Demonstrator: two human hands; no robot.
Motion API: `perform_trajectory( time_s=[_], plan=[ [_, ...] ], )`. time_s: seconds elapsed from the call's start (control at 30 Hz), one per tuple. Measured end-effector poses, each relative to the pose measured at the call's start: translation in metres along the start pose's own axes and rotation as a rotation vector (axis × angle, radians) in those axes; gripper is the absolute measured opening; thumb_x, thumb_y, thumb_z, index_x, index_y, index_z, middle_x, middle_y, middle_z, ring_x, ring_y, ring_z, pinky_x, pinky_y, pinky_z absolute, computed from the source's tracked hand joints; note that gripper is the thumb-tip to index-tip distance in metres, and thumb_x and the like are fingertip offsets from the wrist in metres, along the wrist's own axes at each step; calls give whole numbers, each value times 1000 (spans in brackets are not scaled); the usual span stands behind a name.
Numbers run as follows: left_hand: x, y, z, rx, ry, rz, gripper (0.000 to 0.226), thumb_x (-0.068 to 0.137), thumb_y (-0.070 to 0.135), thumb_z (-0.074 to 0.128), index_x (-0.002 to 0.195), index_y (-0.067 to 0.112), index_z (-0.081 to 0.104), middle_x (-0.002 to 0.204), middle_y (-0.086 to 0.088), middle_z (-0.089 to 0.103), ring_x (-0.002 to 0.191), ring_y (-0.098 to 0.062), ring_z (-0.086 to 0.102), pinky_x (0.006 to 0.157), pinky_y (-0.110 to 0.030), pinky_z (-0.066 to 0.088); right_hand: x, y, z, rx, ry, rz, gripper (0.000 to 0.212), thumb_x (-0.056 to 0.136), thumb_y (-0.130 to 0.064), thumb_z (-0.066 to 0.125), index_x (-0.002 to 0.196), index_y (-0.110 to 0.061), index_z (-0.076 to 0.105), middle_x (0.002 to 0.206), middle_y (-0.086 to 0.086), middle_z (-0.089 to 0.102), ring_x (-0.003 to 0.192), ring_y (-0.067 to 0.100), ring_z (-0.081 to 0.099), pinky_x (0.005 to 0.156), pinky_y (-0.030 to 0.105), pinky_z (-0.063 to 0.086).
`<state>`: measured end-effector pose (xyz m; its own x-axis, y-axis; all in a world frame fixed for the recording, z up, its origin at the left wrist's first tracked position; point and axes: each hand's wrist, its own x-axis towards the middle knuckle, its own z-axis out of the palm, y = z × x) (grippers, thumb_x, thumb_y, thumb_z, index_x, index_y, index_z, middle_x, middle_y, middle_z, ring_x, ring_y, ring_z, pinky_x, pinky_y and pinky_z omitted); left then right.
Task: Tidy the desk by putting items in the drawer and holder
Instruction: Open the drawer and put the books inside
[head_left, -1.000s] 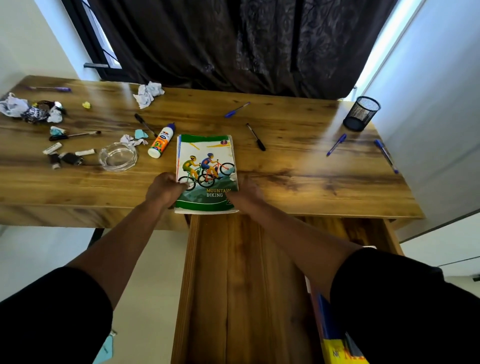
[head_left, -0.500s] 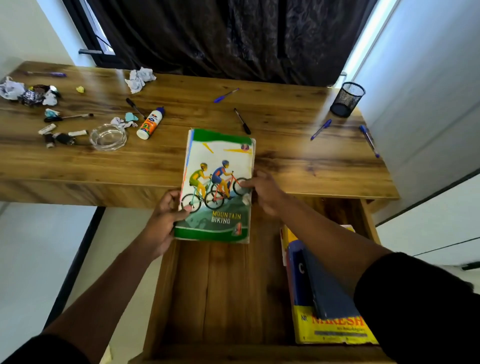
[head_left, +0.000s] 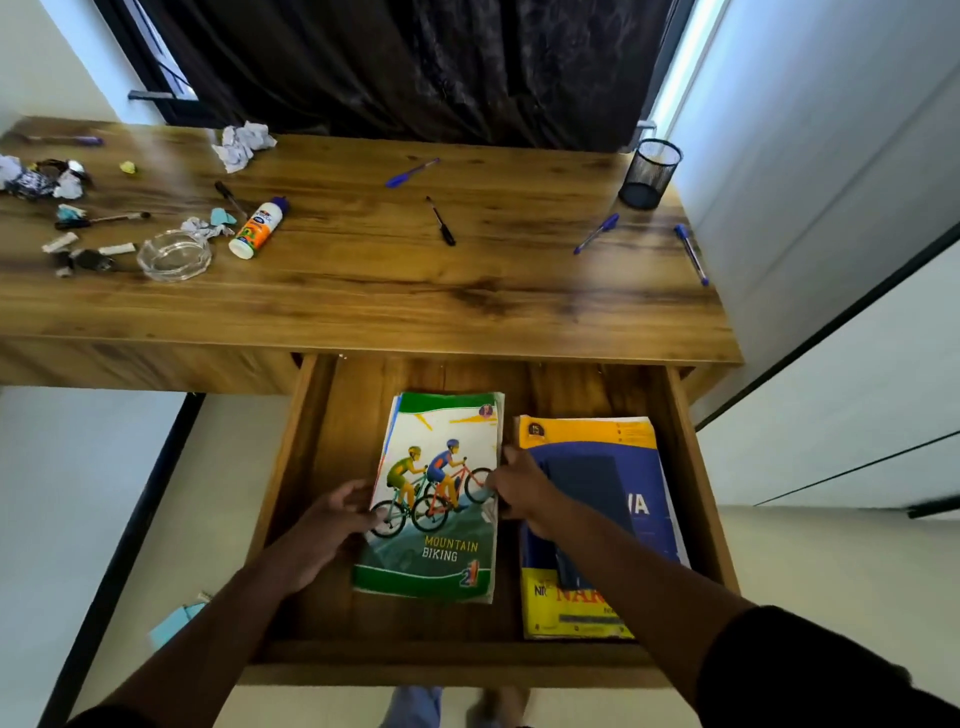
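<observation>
Head view, looking down over a wooden desk (head_left: 363, 291) with its drawer (head_left: 311, 467) pulled out below. At the far left of the desk lie crumpled wrappers (head_left: 31, 179), small tubes and scraps, then a glass ashtray (head_left: 174, 255), a glue bottle (head_left: 258, 227) on its side and a ball of crumpled paper (head_left: 240, 144) near the back edge. Further right a blue pen (head_left: 410, 173) and a black pen (head_left: 440, 221) lie apart in the middle of the desk, then another blue pen (head_left: 596, 234), a black mesh holder (head_left: 649, 174) standing upright at the back right corner, and one more blue pen (head_left: 691, 254) near the right edge. Inside the drawer, the left hand (head_left: 332, 525) holds the left edge of a bike-cover book (head_left: 441, 499), fingers curled onto the cover. That book lies in the drawer's middle, face up, on other thin books whose edges show along its left side. The right hand (head_left: 522, 493) grips the book's right edge. Just beside it, on the drawer's right side, sits a stack of books (head_left: 587, 519), yellow at the bottom with dark blue ones on top, partly covered by the right forearm.
</observation>
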<state>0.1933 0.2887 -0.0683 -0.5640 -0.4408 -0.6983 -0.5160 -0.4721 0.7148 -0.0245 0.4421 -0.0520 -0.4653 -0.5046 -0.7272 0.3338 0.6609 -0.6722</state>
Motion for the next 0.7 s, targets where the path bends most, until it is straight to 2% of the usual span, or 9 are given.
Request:
perform_trajectory(
  time_s=[0.07, 0.1, 0.17, 0.23, 0.4, 0.47, 0.57, 0.63, 0.7],
  plan=[
    [12, -17, -1, 70, 80, -48, 45, 82, 19, 81, 123, 19, 63, 114, -7, 75, 112, -30, 68, 103, -59, 50, -1, 5, 7, -75, 20, -34, 44, 92, 2, 53, 133, -16, 53, 126, 9, 67, 103, 25, 63, 74, 33, 58],
    [16, -23, 0, 102, 122, -76, 42, 85, 19, 80, 123, 18, 64, 113, -8, 75, 111, -31, 67, 101, -61, 51, 0, 9, 10, -104, 28, -36, 44, 89, -2, 55, 131, -16, 55, 126, 8, 67, 102, 25, 64, 77, 35, 59],
    [19, -29, 7, 153, 213, -118, 38, 87, 18, 79, 122, 17, 63, 112, -10, 73, 107, -31, 67, 93, -57, 57, 2, 15, 17, -161, 54, -16, 46, 80, -9, 55, 126, -16, 55, 123, 8, 67, 101, 26, 65, 83, 42, 61],
    [21, -31, 13, 186, 295, -138, 39, 86, 14, 80, 121, 14, 64, 110, -12, 71, 103, -30, 68, 82, -50, 61, 1, 19, 22, -219, 81, -15, 41, 84, -9, 55, 125, -13, 52, 121, 9, 64, 100, 26, 62, 79, 37, 56],
    [20, -29, 24, 293, 371, -147, 32, 83, 8, 82, 112, 11, 69, 103, -13, 73, 91, -30, 71, 68, -43, 63, -3, 30, 31, -467, 111, -35, 52, 92, -19, 61, 138, -1, 43, 134, 20, 56, 120, 35, 58, 96, 36, 49],
    [20, -27, 25, 336, 382, -136, 29, 81, 6, 84, 106, 10, 71, 100, -14, 73, 86, -28, 72, 64, -40, 64, -5, 33, 34, -551, 120, -67, 75, 93, -20, 64, 151, 2, 23, 150, 21, 39, 134, 35, 48, 100, 32, 45],
    [22, -23, 26, 396, 388, -84, 29, 77, 4, 86, 102, 8, 72, 95, -14, 75, 76, -26, 75, 57, -33, 62, -11, 39, 39, -593, 114, -138, 107, 90, -18, 70, 158, 1, -10, 167, 21, 4, 154, 37, 17, 117, 33, 31],
    [22, -22, 29, 441, 397, -71, 27, 76, 5, 88, 98, 9, 73, 93, -14, 76, 72, -24, 75, 57, -33, 63, -14, 45, 41, -641, 112, -168, 110, 93, -22, 68, 157, 0, -18, 169, 18, -11, 157, 37, -3, 124, 35, 18],
    [21, -24, 30, 524, 412, -22, 24, 75, 9, 89, 90, 17, 72, 92, -10, 77, 73, -21, 74, 62, -36, 64, -20, 48, 42, -714, 94, -205, 105, 97, -26, 63, 158, 0, -18, 168, 18, -14, 156, 39, -6, 125, 40, 16]
  ],
)
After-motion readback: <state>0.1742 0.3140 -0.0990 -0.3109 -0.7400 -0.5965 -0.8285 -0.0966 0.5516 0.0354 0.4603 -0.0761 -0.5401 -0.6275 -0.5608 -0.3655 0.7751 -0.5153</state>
